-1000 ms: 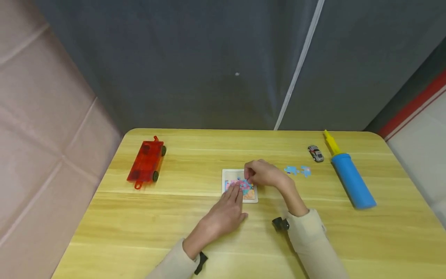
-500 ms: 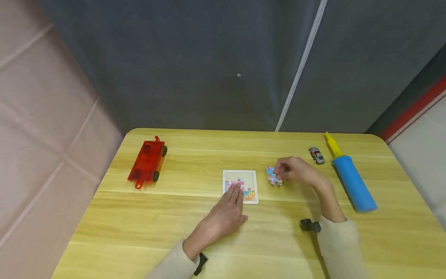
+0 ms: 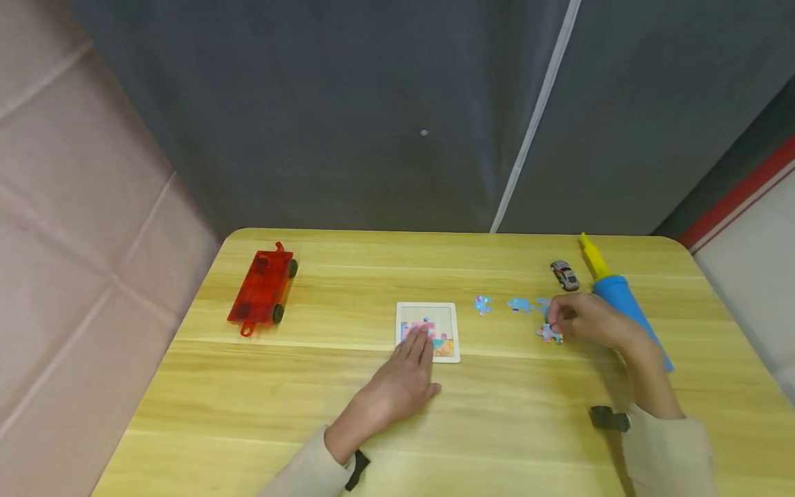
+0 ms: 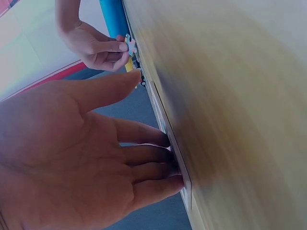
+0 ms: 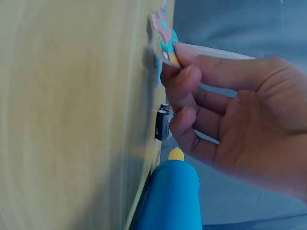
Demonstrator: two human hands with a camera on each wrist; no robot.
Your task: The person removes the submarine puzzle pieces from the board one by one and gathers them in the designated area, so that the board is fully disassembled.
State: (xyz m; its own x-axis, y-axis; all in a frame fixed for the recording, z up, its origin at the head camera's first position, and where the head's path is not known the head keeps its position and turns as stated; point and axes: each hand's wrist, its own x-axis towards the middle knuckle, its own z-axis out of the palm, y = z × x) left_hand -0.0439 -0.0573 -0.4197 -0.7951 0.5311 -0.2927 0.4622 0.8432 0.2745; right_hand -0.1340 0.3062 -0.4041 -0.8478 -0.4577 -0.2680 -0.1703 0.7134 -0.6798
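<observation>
In the head view my left hand lies with straight fingers on the partly filled jigsaw puzzle inside its white-rimmed tray. The left wrist view has those fingertips touching the tray side, the thumb held apart. My right hand pinches a pink and blue jigsaw piece between thumb and fingers, to the right of the tray. From the right wrist, the piece looks tilted, close to the tabletop. Loose blue pieces lie between tray and right hand; another piece is partly hidden by it.
A blue pump with a yellow nozzle lies right, partly behind my right hand. A small silver toy car stands near it. On the left is a red wheeled toy cart. A grey curtain hangs beyond the table.
My right hand has left the tray and travelled right, past the loose pieces, carrying the pink and blue jigsaw piece. The left hand has stayed on the puzzle.
</observation>
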